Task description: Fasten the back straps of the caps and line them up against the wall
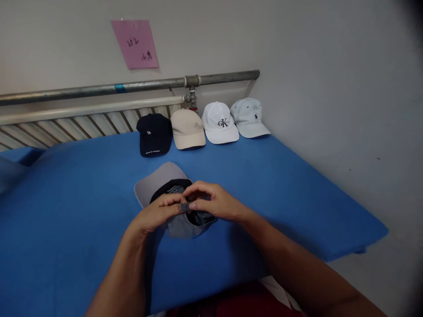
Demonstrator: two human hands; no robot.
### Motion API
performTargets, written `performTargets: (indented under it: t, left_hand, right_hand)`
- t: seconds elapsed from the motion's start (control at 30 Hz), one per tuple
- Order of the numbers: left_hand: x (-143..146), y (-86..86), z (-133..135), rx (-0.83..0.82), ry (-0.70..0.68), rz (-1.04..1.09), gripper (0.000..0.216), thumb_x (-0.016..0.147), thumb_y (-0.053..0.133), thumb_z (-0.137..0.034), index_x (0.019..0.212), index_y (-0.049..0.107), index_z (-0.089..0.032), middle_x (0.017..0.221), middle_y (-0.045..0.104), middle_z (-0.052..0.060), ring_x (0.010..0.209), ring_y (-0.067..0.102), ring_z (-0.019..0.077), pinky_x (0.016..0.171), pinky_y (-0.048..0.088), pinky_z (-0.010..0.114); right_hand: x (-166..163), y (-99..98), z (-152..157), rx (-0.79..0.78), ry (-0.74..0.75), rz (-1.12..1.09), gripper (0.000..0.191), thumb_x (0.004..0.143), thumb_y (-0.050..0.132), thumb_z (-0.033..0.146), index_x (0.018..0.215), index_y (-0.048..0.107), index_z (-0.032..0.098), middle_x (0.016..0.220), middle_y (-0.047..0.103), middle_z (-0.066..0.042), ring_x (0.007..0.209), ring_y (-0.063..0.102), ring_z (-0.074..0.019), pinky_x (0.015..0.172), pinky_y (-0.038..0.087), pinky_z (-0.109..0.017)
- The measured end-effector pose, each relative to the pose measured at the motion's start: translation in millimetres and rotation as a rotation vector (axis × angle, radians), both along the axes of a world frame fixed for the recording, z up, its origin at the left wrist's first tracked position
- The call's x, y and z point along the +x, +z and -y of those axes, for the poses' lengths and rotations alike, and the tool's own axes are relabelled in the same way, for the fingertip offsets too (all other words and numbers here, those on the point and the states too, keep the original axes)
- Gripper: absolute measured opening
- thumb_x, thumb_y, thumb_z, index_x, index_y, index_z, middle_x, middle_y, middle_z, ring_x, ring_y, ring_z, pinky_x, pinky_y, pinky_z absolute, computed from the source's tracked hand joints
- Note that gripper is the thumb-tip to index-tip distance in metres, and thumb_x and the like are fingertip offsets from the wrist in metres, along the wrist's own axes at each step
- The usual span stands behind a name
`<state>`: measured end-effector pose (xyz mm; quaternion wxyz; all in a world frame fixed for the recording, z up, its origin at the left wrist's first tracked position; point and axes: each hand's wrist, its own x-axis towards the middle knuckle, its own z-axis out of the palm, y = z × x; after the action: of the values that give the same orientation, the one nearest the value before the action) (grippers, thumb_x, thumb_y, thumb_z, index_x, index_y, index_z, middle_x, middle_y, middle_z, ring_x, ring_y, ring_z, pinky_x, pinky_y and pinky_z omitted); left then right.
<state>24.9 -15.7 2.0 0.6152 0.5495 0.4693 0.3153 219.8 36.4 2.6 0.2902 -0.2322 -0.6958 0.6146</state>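
Note:
A grey cap (158,181) lies upside down on the blue cloth (72,207), its brim pointing away from me and its dark lining showing. My left hand (155,216) and my right hand (214,203) meet over the back of the cap. Both pinch its small grey strap buckle (184,207) between thumb and fingers.
Along the far edge of the blue cloth stand a navy cap (153,134), a beige cap (187,128), a white cap (219,123) with black letters, and a pale blue cap (248,117). Behind them run metal pipes (99,90) and a radiator. A pink note (135,43) hangs on the wall.

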Motion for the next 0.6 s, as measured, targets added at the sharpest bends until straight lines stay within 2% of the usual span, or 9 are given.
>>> performTargets:
  t: [0.1,0.2,0.27,0.37,0.43,0.6]
  left_hand:
    - [-0.3,-2.4,-1.4,0.003,0.005,0.015,0.02,0.078,0.066,-0.036,0.075,0.067,-0.016,0.072,0.057,0.0,0.069,0.049,0.0135,0.065,0.038,0.026]
    - [-0.8,-4.3,-2.0,0.012,-0.002,0.023,0.02,0.079,0.065,-0.035,0.078,0.068,-0.015,0.077,0.061,0.002,0.074,0.052,0.0149,0.069,0.041,0.028]
    - [-0.7,-4.7,-1.7,0.023,-0.009,0.046,0.019,0.079,0.064,-0.034,0.081,0.069,-0.015,0.08,0.063,0.003,0.077,0.054,0.016,0.072,0.043,0.029]
    - [-0.2,-3.9,-0.4,0.02,-0.017,0.063,0.019,0.079,0.065,-0.033,0.084,0.069,-0.015,0.08,0.063,0.004,0.078,0.056,0.0165,0.074,0.044,0.029]
    - [-0.3,-2.4,0.6,-0.001,-0.026,0.048,0.018,0.079,0.065,-0.033,0.082,0.069,-0.015,0.078,0.063,0.003,0.077,0.056,0.0164,0.073,0.044,0.029]
    - [-4.5,0.0,3.2,-0.018,-0.042,0.104,0.015,0.078,0.065,-0.03,0.076,0.066,-0.015,0.074,0.06,0.001,0.072,0.052,0.0122,0.069,0.041,0.025]
  right_hand:
    - [-1.6,-3.5,0.5,0.224,0.008,-0.025,0.009,0.078,0.066,0.017,0.084,0.069,0.021,0.094,0.063,-0.003,0.097,0.058,-0.0167,0.092,0.044,-0.036]
    - [-1.9,-4.7,0.4,0.251,0.025,-0.059,0.008,0.078,0.066,0.015,0.082,0.069,0.021,0.096,0.063,-0.003,0.102,0.057,-0.0171,0.096,0.042,-0.037]
    - [-1.6,-4.1,0.8,0.152,0.047,-0.102,0.004,0.078,0.067,0.016,0.079,0.067,0.02,0.096,0.062,-0.003,0.1,0.058,-0.0167,0.095,0.043,-0.037]
    - [-1.0,-2.8,1.8,-0.131,0.105,-0.196,0.004,0.077,0.068,0.02,0.079,0.065,0.018,0.093,0.063,-0.002,0.088,0.061,-0.0144,0.085,0.048,-0.033]
    - [-0.4,-2.5,2.2,-0.265,0.121,-0.237,0.007,0.076,0.069,0.021,0.081,0.065,0.018,0.089,0.065,-0.001,0.082,0.061,-0.013,0.079,0.049,-0.03]
    - [1.1,-5.3,0.5,-0.348,0.038,-0.252,0.008,0.075,0.069,0.021,0.079,0.063,0.018,0.078,0.065,0.002,0.071,0.059,-0.0095,0.069,0.046,-0.023]
